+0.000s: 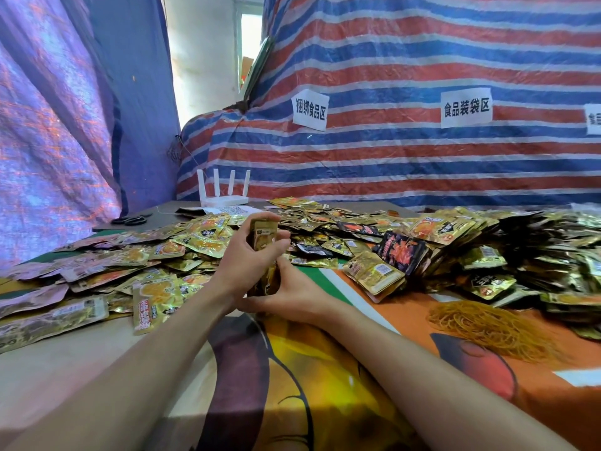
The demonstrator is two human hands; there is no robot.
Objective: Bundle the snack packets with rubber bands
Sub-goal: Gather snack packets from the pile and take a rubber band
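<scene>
Little looks done: left hand (239, 258) and right hand (294, 296) both grip one upright stack of packets (265, 237) over the desk (325, 402), no band visible, loose packets (156, 297) and rubber bands (487, 327) waiting.

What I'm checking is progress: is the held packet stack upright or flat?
Upright: the packet stack stands on end, left hand holding its top, right hand its base.

bright daylight from behind, wide-angle edges bowed.
</scene>
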